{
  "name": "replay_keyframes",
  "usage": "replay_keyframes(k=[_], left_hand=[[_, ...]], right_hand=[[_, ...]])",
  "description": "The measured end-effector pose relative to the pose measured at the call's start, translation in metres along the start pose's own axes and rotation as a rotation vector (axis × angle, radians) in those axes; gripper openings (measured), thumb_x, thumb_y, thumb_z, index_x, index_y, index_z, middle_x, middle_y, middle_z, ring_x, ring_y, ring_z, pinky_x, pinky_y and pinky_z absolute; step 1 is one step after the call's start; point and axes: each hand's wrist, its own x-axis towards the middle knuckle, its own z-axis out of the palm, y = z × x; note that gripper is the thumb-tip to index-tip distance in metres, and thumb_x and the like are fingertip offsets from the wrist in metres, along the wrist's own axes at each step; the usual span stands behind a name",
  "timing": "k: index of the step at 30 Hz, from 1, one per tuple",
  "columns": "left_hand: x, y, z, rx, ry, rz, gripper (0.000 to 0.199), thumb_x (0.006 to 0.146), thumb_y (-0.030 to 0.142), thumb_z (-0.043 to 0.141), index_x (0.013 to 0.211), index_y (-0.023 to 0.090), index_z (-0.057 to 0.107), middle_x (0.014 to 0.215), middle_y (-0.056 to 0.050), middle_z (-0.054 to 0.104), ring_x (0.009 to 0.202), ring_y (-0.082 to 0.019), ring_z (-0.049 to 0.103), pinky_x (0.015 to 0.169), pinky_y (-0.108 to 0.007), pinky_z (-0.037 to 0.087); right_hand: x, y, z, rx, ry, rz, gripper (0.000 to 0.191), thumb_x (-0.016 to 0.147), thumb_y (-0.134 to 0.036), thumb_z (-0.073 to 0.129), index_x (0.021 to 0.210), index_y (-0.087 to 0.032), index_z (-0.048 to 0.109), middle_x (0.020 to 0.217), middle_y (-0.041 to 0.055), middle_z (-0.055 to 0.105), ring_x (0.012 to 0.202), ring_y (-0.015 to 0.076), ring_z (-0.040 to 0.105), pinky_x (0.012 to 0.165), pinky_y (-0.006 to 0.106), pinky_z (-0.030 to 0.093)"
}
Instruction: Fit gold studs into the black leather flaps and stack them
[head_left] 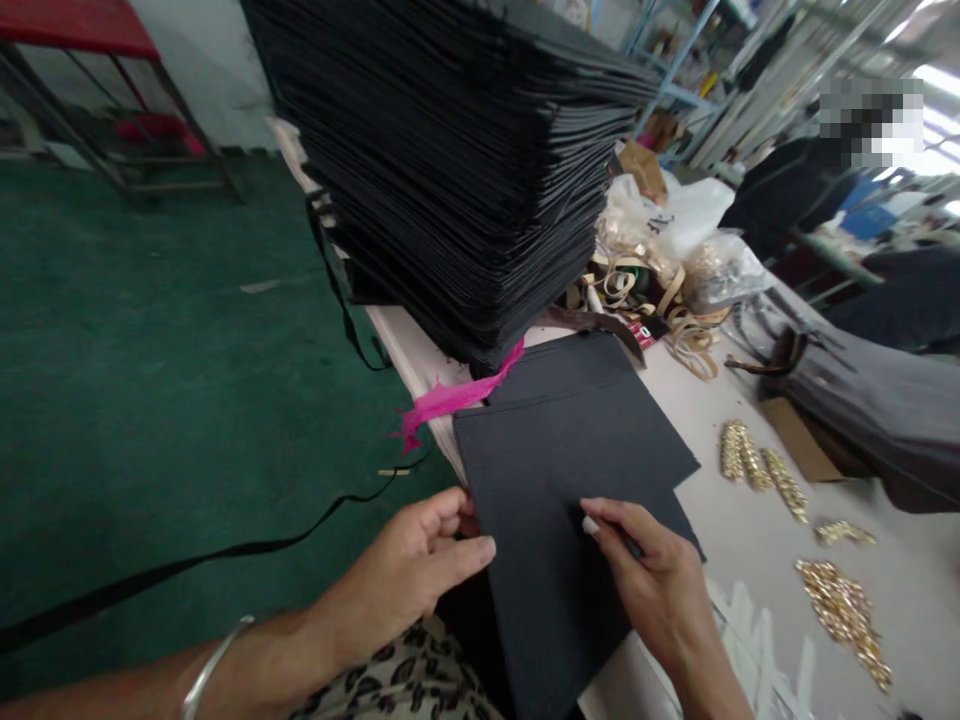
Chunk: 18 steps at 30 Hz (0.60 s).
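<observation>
A flat black panel [540, 560] lies before me at the table's edge, overlapping other black panels [577, 365] behind it. My left hand [439, 550] pinches its left edge, thumb on top and fingers curled at the side. Over the middle of the panel, my right hand [656, 570] is closed around a slim dark pen-like tool [628, 543]; a pale tip shows by the fingers. The tool is mostly hidden, so its exact kind is unclear.
A tall stack of black panels [450, 170] rises behind, with a pink strip [457, 397] at its base. Gold chains [840, 600] and white strips [750, 640] lie to the right. Plastic bags [690, 215] and a grey cloth item [877, 400] sit farther back. A person [795, 190] is beyond.
</observation>
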Motion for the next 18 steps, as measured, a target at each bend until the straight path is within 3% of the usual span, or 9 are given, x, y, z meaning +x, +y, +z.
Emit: replay_keyframes(k=[2,5,9,12,18], left_hand=[[0.001,0.002,0.006,-0.051,-0.066,0.002,0.043,0.078,0.043,0.074,0.113,0.019,0.069,0.09,-0.003,0.07,0.052,-0.007,0.042,0.044,-0.02,0.024],[0.007,0.003,0.017,-0.078,-0.103,-0.059,0.038,0.078,0.043,0.073,0.107,0.019,0.072,0.072,0.001,0.065,0.044,-0.005,0.033,0.042,-0.02,0.022],[0.018,-0.003,0.026,-0.118,-0.035,-0.169,0.033,0.075,0.044,0.075,0.094,0.018,0.069,0.063,0.004,0.058,0.04,-0.005,0.032,0.037,-0.019,0.017],[0.023,-0.007,0.028,-0.142,-0.031,-0.218,0.031,0.075,0.046,0.074,0.08,0.017,0.066,0.053,0.006,0.051,0.037,-0.005,0.031,0.035,-0.019,0.014],[0.022,-0.011,0.028,-0.138,-0.035,-0.199,0.038,0.077,0.049,0.071,0.061,0.017,0.057,0.043,0.007,0.043,0.034,-0.004,0.027,0.034,-0.02,0.012]], right_hand=[[-0.011,0.001,-0.003,0.056,-0.05,0.083,0.022,0.092,-0.034,0.06,0.105,-0.028,0.076,0.104,0.0021,0.076,0.099,0.0209,0.07,0.084,0.032,0.054],[-0.013,-0.001,-0.005,0.134,-0.059,0.204,0.024,0.09,-0.038,0.063,0.106,-0.027,0.076,0.105,0.0028,0.076,0.1,0.0218,0.069,0.085,0.033,0.053],[-0.005,-0.009,-0.002,0.294,-0.071,0.318,0.027,0.086,-0.043,0.068,0.101,-0.022,0.076,0.088,0.0025,0.075,0.078,0.0178,0.067,0.072,0.03,0.053],[-0.001,-0.015,0.001,0.375,-0.121,0.341,0.026,0.084,-0.043,0.071,0.094,-0.02,0.076,0.075,0.0003,0.07,0.067,0.0149,0.061,0.064,0.027,0.049],[0.0,-0.024,0.003,0.387,-0.178,0.264,0.019,0.082,-0.041,0.072,0.085,-0.022,0.077,0.078,0.0004,0.068,0.072,0.0154,0.06,0.064,0.028,0.045]])
